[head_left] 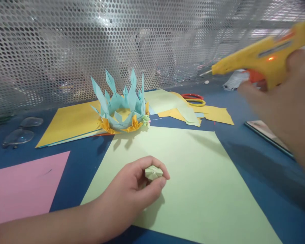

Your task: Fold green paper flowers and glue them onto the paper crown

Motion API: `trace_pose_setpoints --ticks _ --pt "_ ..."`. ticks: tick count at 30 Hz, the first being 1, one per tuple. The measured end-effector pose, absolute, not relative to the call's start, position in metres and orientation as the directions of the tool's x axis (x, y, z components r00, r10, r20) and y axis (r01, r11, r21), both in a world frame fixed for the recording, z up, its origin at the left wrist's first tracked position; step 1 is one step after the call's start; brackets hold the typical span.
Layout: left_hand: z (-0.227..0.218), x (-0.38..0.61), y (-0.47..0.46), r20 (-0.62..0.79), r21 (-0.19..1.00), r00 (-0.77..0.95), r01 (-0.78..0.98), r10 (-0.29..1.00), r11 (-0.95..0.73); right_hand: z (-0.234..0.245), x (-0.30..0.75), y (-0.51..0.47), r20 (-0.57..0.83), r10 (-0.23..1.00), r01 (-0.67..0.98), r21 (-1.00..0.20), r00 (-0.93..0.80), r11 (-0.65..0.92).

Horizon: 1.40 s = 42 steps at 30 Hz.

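The left hand point(132, 189) pinches a small folded paper piece point(153, 172) over the green sheet point(193, 176); the right hand point(281, 105), raised well apart, grips a glue gun point(259, 56).

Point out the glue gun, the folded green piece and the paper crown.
glue gun point(256, 56), head view, yellow barrel
folded green piece point(153, 172), head view, top face
paper crown point(133, 100), head view, blue folded wall
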<state>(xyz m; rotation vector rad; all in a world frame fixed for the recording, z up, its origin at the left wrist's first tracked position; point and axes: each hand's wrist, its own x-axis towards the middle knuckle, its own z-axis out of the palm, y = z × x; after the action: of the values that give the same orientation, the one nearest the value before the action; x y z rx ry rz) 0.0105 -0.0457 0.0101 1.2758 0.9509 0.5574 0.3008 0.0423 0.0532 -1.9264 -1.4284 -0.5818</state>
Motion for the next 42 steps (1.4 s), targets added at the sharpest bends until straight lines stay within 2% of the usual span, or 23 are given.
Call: trace_pose_setpoints --ticks 3,7,12,16,19,21,25,28,30,33,36,42 --pt "0.011 0.01 -0.046 -0.269 0.963 0.52 0.144 0.811 0.227 0.052 0.297 0.051 0.537 0.756 0.928 -0.212 0.373 -0.306" --pt "0.01 0.01 -0.047 -0.268 0.963 0.53 0.14 0.805 0.229 0.034 0.294 0.059 0.42 0.846 0.937 -0.258 0.328 -0.235" --pt "0.009 0.009 -0.045 -0.248 0.968 0.53 0.104 0.811 0.229 0.002 0.295 0.066 0.467 0.834 0.936 -0.316 0.293 -0.152" --pt "0.006 0.008 -0.044 -0.213 0.973 0.535 0.041 0.818 0.226 -0.008 0.297 0.069 0.536 0.82 0.95 -0.31 0.2 -0.029" --pt "0.003 0.007 -0.044 -0.204 0.965 0.518 -0.039 0.831 0.261 0.001 0.285 0.061 0.642 0.764 0.948 -0.281 0.071 0.148" --pt "0.0 0.006 -0.045 -0.205 0.956 0.478 -0.088 0.854 0.279 0.011 0.268 0.047 0.705 0.708 0.911 -0.262 -0.046 0.32" --pt "-0.004 0.006 -0.046 -0.176 0.966 0.384 -0.108 0.906 0.233 0.02 0.225 0.011 0.769 0.582 0.74 -0.226 -0.263 0.633" --pt "-0.007 0.007 -0.042 -0.17 0.97 0.36 -0.1 0.917 0.219 0.015 0.204 -0.008 0.804 0.481 0.608 -0.196 -0.35 0.769" --pt "-0.01 0.008 -0.039 -0.165 0.965 0.353 -0.135 0.921 0.224 0.011 0.197 -0.013 0.847 0.362 0.507 -0.131 -0.389 0.852" --pt "-0.015 0.008 -0.036 -0.155 0.944 0.383 -0.214 0.911 0.25 0.007 0.194 -0.015 0.859 0.183 0.406 0.031 -0.479 0.913" --pt "-0.015 0.007 -0.035 -0.126 0.914 0.446 -0.295 0.886 0.278 0.008 0.195 -0.016 0.823 0.1 0.363 0.135 -0.558 0.922" --pt "-0.008 0.008 -0.037 -0.093 0.91 0.52 -0.302 0.849 0.285 0.009 0.198 -0.018 0.795 0.116 0.348 0.124 -0.595 0.929"
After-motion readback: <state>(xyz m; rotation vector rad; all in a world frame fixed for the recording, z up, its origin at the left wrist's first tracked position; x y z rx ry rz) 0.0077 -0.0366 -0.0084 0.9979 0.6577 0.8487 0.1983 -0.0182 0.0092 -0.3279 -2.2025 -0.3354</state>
